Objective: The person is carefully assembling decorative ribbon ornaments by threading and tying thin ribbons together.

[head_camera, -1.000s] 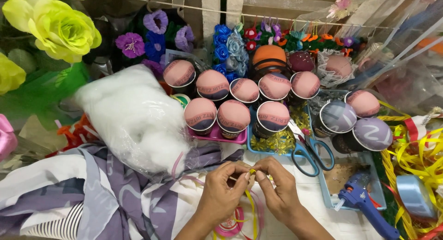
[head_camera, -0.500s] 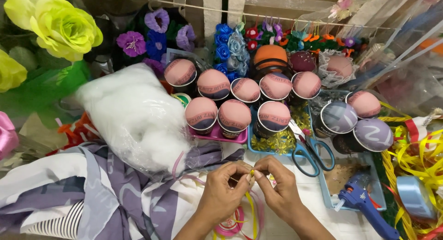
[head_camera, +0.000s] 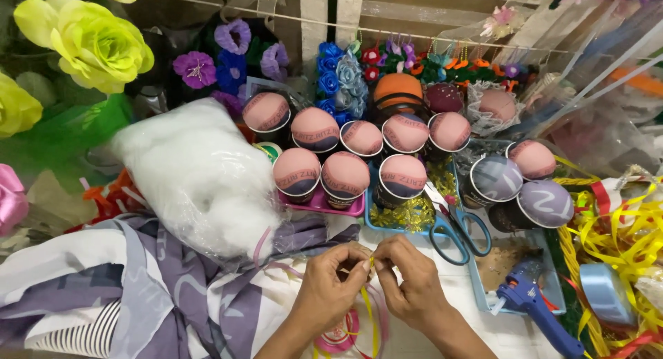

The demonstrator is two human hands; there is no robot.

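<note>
At the table's near edge, the left hand (head_camera: 330, 290) and right hand (head_camera: 407, 284) pinch a thin yellow ribbon (head_camera: 371, 264) between closed fingertips. The slick strip could slip free, since the grip is only fingertip-deep; the scissors (head_camera: 452, 228) lie near.

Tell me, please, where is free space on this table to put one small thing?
Little: a bare white strip between the right hand and the blue glue gun, below the scissors. The wrapped cups, white stuffing bag and yellow ribbons crowd the rest.
</note>
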